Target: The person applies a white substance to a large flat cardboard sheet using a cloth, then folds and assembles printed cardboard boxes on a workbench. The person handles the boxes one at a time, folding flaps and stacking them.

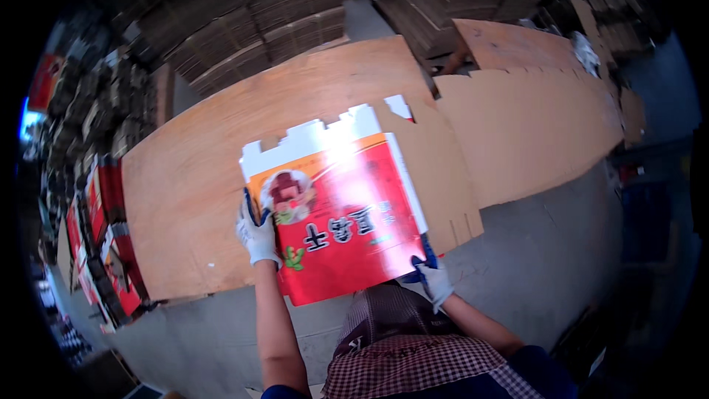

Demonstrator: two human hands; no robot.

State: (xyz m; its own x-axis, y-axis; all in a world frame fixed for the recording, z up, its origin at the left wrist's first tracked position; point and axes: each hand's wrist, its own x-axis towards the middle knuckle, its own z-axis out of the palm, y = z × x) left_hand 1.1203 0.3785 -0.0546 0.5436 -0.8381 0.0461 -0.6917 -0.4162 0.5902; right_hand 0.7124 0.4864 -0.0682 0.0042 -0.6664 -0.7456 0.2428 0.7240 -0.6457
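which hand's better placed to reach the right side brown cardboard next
Probably the right hand: it's at the lower right corner of the red printed sheet, nearer the brown cardboard; the left hand is at the sheet's left edge.

Gloved left hand (257,235) holding left edge of red printed carton sheet (343,210); gloved right hand (433,275) gripping its lower right corner. Sheet showing food picture (288,196), orange band (325,161), white tabs (306,137) along far edge. Wooden tabletop (185,199) stretching beneath; brown cardboard (528,133) lying to right. Cardboard stacks (288,26) rising beyond; red printed pieces (111,192) sitting at left. Person wearing checkered apron (413,369).
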